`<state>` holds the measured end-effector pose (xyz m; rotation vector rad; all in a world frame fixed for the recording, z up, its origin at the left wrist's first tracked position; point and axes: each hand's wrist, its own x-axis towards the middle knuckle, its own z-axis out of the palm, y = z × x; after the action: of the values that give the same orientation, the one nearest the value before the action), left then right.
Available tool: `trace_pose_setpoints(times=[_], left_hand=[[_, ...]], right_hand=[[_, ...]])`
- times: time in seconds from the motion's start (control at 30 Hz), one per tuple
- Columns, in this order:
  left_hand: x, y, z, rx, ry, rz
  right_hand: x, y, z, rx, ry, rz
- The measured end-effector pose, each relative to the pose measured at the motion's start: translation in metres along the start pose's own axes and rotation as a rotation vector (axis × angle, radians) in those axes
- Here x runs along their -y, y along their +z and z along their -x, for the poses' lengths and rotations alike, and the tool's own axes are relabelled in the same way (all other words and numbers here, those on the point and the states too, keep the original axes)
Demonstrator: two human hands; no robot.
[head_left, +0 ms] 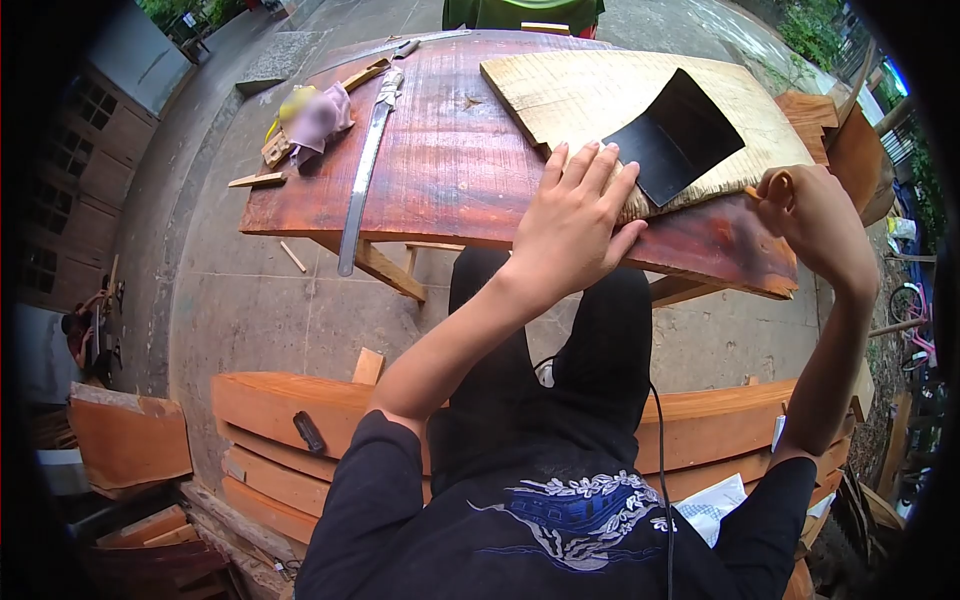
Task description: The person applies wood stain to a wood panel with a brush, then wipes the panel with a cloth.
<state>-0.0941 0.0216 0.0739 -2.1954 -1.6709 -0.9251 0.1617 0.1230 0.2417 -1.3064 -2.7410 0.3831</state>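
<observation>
My left hand lies with its fingers spread on the near edge of a pale wooden board. Its fingertips reach the left side of a bent black sheet, which rests on the board. At the board's near right edge, my right hand is closed. A small orange-yellow tip shows at its fingers, but the rest of what it holds is hidden. The pale board lies on a reddish-brown wooden tabletop.
A handsaw with a long narrow blade overhangs the table's near edge. Left of it lie a pinkish cloth and a wood offcut. Stacked curved timbers carry a small black object. A person is at far left.
</observation>
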Motion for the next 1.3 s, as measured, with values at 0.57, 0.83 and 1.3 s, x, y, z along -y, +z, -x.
trace_pose_setpoints(times=[0.57,0.83,1.3], left_hand=[[0.003,0.002,0.003,-0.015,0.021,0.121],[-0.001,-0.003,-0.003,0.079,-0.042,0.197],[-0.008,-0.008,-0.002,0.102,-0.081,0.137]], right_hand=[[0.087,0.026,-0.016,-0.241,-0.672,-0.358],[0.109,0.031,-0.038,-0.27,-0.676,-0.147],[0.149,0.015,-0.032,-0.096,-0.715,0.007]])
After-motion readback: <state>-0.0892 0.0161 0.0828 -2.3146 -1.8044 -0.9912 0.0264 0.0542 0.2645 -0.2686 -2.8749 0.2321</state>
